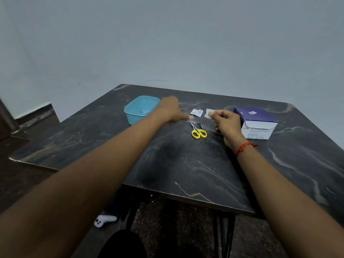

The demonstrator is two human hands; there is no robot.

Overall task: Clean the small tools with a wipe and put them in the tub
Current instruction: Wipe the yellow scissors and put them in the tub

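Right, here we are at the dark desk [186, 164], and the right grip [226, 123] has the wipe [208, 113] pinched between thumb and fingertip, held just above the surface near the torn sachet [196, 112]. The left grip [172, 110] hangs over the middle, just beside the blue tub [134, 117], one digit pointing down toward the tools. It is smeared by blur, so I cannot tell whether it is apart or together, and nothing shows in it.

The tools lie between the two hands. The yellow-handled scissors [199, 132] are flat, blades toward the far edge, and the little nail clipper [200, 124] is just beside the blades. A small metal piece [141, 110] already sits in the tub, so I'd call this mid-task, with the next tool about to be picked.

To do it well, take one tool only, by its handle end. The scissors' yellow loops are the easy hold and leave the metal free for the wipe. Lift clear rather than drag, since the clipper lies close enough to be knocked. Fold the wipe round the metal, draw along both faces, then set the tool down in the tub, not drop it. The purple box [256, 123] stands at the right if a fresh wipe is wanted.
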